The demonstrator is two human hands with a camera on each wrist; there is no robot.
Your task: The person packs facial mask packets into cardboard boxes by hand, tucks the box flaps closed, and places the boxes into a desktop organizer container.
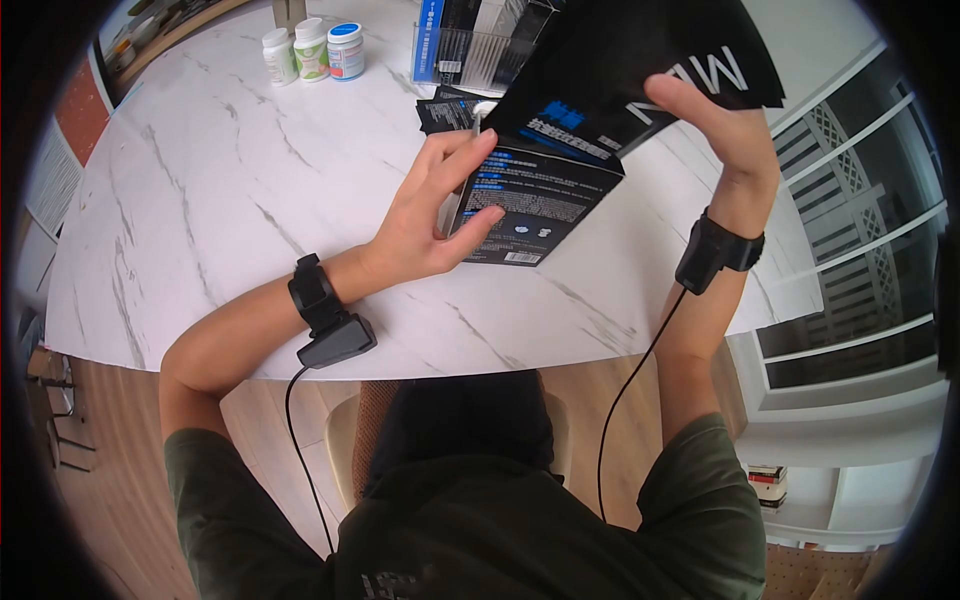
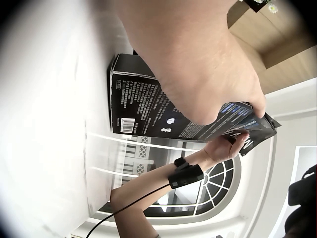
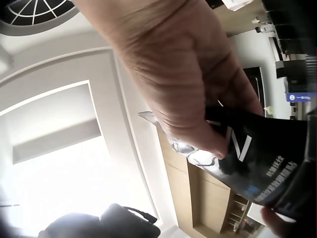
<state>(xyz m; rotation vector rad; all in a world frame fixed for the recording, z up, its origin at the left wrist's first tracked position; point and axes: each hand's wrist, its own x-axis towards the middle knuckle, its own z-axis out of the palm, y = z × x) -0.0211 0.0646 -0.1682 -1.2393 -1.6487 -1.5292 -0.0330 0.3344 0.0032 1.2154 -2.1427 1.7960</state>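
Note:
A black printed box (image 1: 535, 205) with white and blue lettering stands on the marble-patterned table. My left hand (image 1: 430, 205) grips it, thumb on the printed face and fingers at its left side. Above it, my right hand (image 1: 735, 140) pinches a glossy black packet (image 1: 620, 60) with large white letters. The packet slants up to the right, and its lower end overlaps the box's top edge in the head view. In the right wrist view, the thumb presses on the packet (image 3: 257, 153), where a silvery surface shows at its edge. The right hand's other fingers are mostly hidden behind the packet.
Flat black packets (image 1: 445, 112) lie behind the box. Farther back stands a clear organizer (image 1: 480, 60) with blue and black boxes. At the back left are three small bottles, including a blue-lidded one (image 1: 346, 52). Cables trail from both wrist cameras.

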